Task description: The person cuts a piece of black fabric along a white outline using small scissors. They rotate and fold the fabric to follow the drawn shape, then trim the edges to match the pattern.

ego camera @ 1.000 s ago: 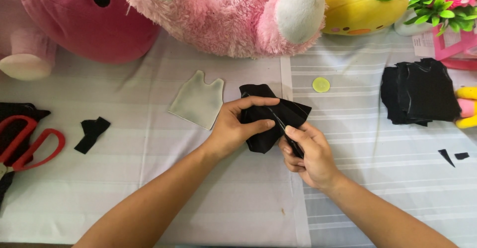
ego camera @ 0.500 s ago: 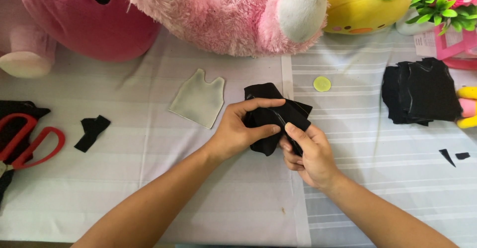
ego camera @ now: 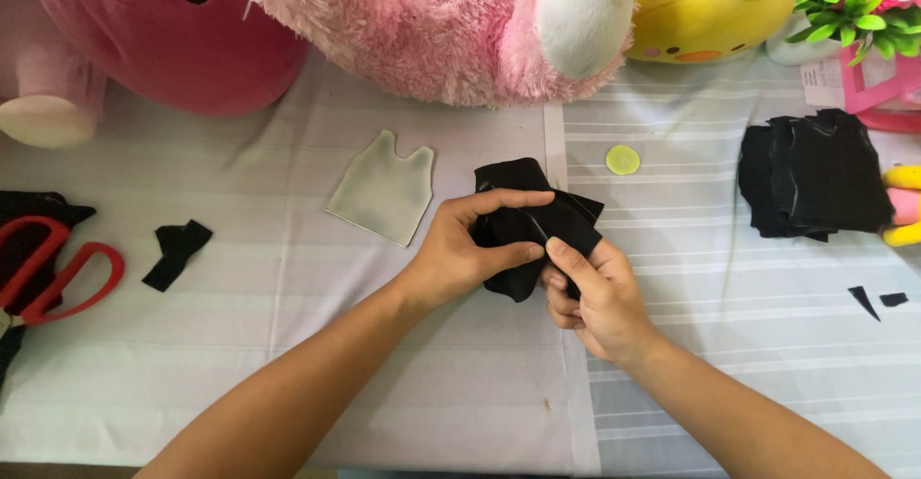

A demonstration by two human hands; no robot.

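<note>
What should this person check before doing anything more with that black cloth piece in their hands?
1. Left hand grips the black fabric piece: ok, fingers wrap over its top edge.
2. Right hand pinches its lower edge: ok, thumb and fingers meet there.
3. A needle or thread in the right fingers: cannot tell, only a thin pale line shows on the cloth.
4. Pale vest-shaped pattern lies flat beside the left hand: ok.
5. Red scissors lie at the far left edge, well away from both hands: ok.
6. Stack of black fabric lies apart on the right: ok.
</note>
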